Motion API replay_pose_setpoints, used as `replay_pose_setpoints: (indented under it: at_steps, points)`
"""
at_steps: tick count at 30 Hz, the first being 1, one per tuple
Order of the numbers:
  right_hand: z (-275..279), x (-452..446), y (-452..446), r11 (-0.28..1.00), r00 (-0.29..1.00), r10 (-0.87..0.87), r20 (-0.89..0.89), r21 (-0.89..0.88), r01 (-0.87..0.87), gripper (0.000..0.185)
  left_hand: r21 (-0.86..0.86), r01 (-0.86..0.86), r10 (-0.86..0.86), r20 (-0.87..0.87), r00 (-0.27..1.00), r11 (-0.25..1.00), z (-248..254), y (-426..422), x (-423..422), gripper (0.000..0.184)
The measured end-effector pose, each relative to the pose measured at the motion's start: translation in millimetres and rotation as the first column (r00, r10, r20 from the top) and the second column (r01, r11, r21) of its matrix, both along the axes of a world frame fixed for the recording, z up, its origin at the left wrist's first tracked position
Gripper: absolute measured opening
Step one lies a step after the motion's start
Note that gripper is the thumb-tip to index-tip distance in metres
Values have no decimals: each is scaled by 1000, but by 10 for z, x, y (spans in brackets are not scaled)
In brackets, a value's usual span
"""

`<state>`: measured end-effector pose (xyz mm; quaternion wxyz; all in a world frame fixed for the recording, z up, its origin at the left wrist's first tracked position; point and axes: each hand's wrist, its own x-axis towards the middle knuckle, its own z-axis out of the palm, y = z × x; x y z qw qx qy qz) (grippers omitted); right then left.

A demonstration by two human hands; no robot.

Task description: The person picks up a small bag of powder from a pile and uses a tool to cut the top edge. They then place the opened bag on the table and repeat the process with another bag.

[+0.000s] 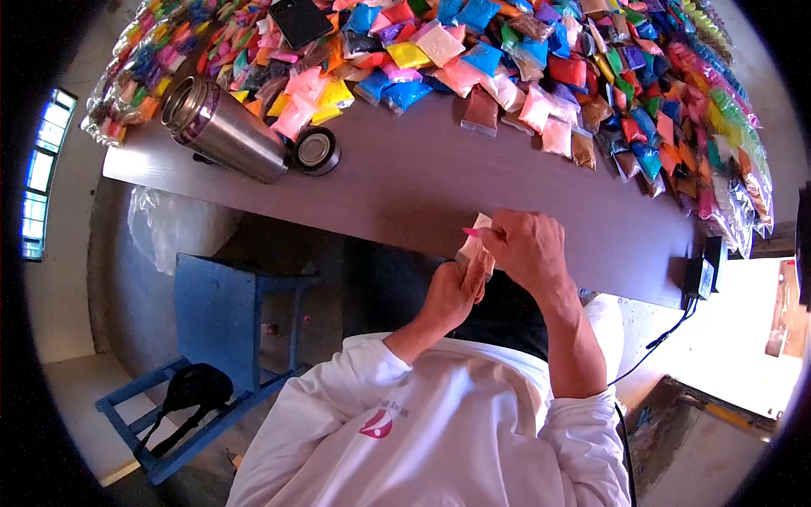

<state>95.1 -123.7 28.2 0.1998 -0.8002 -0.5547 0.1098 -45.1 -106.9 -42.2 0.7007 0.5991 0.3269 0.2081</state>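
Close to the table's near edge, both my hands are closed around a small pale packet (467,248). My left hand (452,296) grips its lower end from below. At the packet's upper end my right hand (530,252) has its fingers curled in and pinched. A small bright pink piece (470,231) shows beside the right fingertips; I cannot tell whether it belongs to the packet. My fingers hide much of the packet. Beyond my hands, a large pile of small colourful plastic packets (484,59) covers the far side of the table (372,169).
A steel flask (228,131) without its lid stands at the left, with the round lid (317,150) beside it. A black phone-like object (301,22) rests on the pile. Black adapters (699,275) with cables sit at the right edge. A blue chair (218,321) holds a black bag (198,390).
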Motion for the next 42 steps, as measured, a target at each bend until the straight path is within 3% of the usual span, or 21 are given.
replay_pose_setpoints:
  at_steps: [2,4,5,7,10,11,12,17,22,28,31,33,36,40,42]
  points:
    - [-27,63,14,999,1000,-7,-15,-47,7,19,30,-10,10,-3,1000,1000,-59,1,7,47]
    - [-133,140,-3,986,994,-108,-27,127,110,27,57,-22,22,-1,1000,998,-84,-11,1,46]
    - [-142,180,-41,986,994,-106,-25,128,109,27,32,-18,19,-49,999,999,-88,-16,-25,46]
    - [-140,211,-155,942,950,-273,-149,156,296,26,7,-16,17,-97,995,1000,-85,-5,-34,46]
    - [-180,44,-415,958,946,-192,-260,162,238,19,-25,-21,20,-57,998,999,-111,-17,-12,54]
    - [-190,-17,-459,960,934,-140,-329,185,209,18,-118,-38,35,-29,999,992,-199,-42,-3,53]
    - [-189,-74,-463,959,934,-139,-329,190,210,18,-207,-52,53,-1,999,977,-153,-22,20,52]
    - [-179,-101,-340,982,990,-66,-123,165,86,21,-269,32,-29,12,999,963,49,92,-51,50]
    - [-149,-56,-36,976,985,-34,-168,205,69,21,-309,67,-36,107,994,949,-146,145,-209,48]
    - [-231,-131,598,968,988,19,-154,251,21,23,-306,64,-95,-86,992,950,-301,163,-377,49]
    - [-212,-195,925,963,988,61,-144,267,-20,23,-337,6,-32,-71,997,941,-548,189,-423,48]
    - [-278,-231,1104,947,980,148,-135,306,-101,21,-344,-163,84,-233,969,924,-734,218,-477,47]
    - [-324,-307,1276,936,977,178,-115,326,-132,20,-400,-189,158,-109,981,897,-843,238,-469,38]
    - [-393,-337,1372,913,980,152,-126,398,-91,18,-401,-177,144,-112,983,899,-819,250,-424,35]
    - [-408,-246,1390,885,986,-56,-155,449,121,16,-464,-192,144,-137,980,865,-880,269,-443,35]
